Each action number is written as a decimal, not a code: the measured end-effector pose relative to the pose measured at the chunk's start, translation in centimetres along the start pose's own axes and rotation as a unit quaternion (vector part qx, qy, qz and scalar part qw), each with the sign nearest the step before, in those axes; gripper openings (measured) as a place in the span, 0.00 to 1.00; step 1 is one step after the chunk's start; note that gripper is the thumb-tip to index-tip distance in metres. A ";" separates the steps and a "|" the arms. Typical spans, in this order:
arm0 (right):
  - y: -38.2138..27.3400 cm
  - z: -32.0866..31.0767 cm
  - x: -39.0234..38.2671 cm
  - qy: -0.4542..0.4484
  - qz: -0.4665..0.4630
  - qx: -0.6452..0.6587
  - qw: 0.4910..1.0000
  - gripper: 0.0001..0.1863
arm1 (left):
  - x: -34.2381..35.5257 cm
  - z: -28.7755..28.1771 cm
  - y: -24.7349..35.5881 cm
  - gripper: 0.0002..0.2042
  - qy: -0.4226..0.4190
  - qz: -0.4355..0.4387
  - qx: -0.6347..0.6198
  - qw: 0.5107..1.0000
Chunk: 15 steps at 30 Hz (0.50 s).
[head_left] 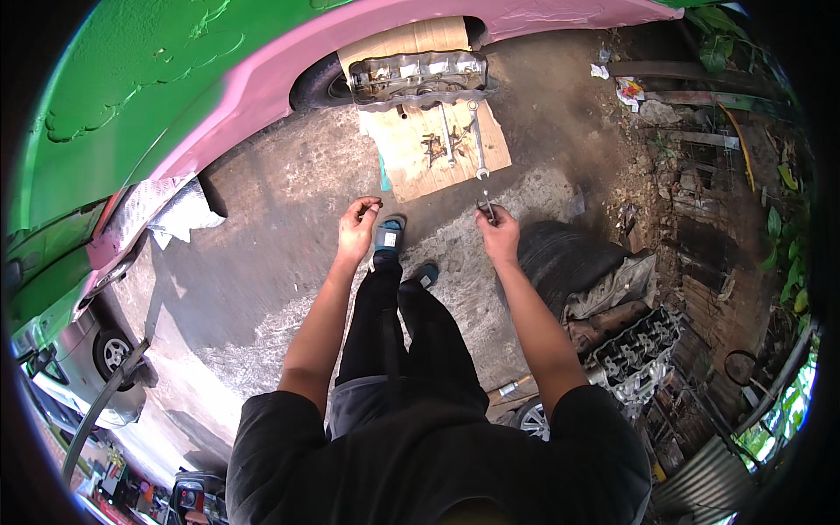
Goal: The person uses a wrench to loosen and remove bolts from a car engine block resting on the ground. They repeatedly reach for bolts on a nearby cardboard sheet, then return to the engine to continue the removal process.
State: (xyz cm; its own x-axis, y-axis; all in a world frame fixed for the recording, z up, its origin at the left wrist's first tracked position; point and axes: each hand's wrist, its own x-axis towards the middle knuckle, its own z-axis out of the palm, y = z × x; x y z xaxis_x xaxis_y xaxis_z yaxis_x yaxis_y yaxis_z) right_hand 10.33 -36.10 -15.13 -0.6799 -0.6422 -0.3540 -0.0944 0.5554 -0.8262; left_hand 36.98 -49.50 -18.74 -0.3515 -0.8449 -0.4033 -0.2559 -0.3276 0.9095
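Observation:
My left hand [354,232] is closed in a pinch, with a small dark piece at its fingertips that I cannot make out. My right hand [500,238] grips a slim silvery metal tool [487,206] that points away from me; its exact kind is too small to tell. Beyond both hands lies a sheet of cardboard [411,179]. On it rest a combination wrench [479,144], a second long wrench [446,136] and a cluster of small dark parts [433,149]. A metal engine cylinder head [420,77] sits at the cardboard's far end.
A green and pink vehicle body [254,74] with a tyre [324,83] curves across the far left. At my right are a large worn tyre [560,262] and another engine block [634,354]. Rubble and planks [691,219] line the right edge. A car wheel [114,353] shows at left.

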 end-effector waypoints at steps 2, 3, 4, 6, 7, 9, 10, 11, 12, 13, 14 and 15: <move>0.1 -4.6 -3.0 0.011 -0.003 0.030 0.999 0.07 | -1.0 1.6 1.9 0.12 -0.021 0.003 -0.006 1.000; 0.1 -6.6 -4.7 0.031 0.018 0.058 0.998 0.07 | -1.8 2.5 2.8 0.12 -0.035 0.005 -0.010 0.999; 0.2 -8.3 -6.5 0.043 0.029 0.097 0.994 0.07 | -2.7 3.4 3.6 0.12 -0.054 0.009 0.002 0.998; 0.7 -11.5 -10.6 0.073 0.045 0.124 0.989 0.07 | -4.8 5.6 4.9 0.11 -0.090 0.037 0.020 0.995; 1.0 -13.0 -12.6 0.088 0.048 0.138 0.985 0.07 | -6.0 6.9 5.4 0.11 -0.108 0.054 0.008 0.993; 2.0 -16.1 -16.2 0.122 0.061 0.165 0.977 0.07 | -8.5 9.5 5.9 0.11 -0.132 0.086 0.023 0.987; 2.7 -17.6 -18.4 0.141 0.074 0.179 0.971 0.07 | -9.9 11.1 6.0 0.11 -0.149 0.110 0.030 0.982; 3.4 -19.0 -20.9 0.164 0.109 0.193 0.961 0.06 | -11.4 12.6 6.0 0.11 -0.158 0.120 0.031 0.980; 4.2 -20.4 -23.0 0.177 0.067 0.205 0.960 0.06 | -13.1 14.2 6.2 0.11 -0.170 0.137 0.008 0.976; 5.0 -21.8 -25.2 0.197 0.047 0.218 0.955 0.06 | -15.1 15.6 6.3 0.11 -0.187 0.132 -0.001 0.973; 5.8 -23.1 -27.8 0.222 0.036 0.239 0.945 0.06 | -17.5 16.9 6.6 0.10 -0.208 0.118 0.001 0.971; 6.7 -24.7 -30.5 0.235 0.033 0.235 0.943 0.07 | -19.9 18.4 7.0 0.10 -0.223 0.107 0.010 0.969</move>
State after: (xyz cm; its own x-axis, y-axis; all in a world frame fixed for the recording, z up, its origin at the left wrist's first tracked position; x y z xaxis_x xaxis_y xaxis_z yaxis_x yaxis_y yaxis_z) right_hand 12.45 0.26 1.00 -0.9302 -0.2484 -0.2703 0.2173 0.2206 -0.9508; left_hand 25.64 -27.24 -6.24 -0.7508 -0.6252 -0.2133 -0.1496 -0.1536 0.9767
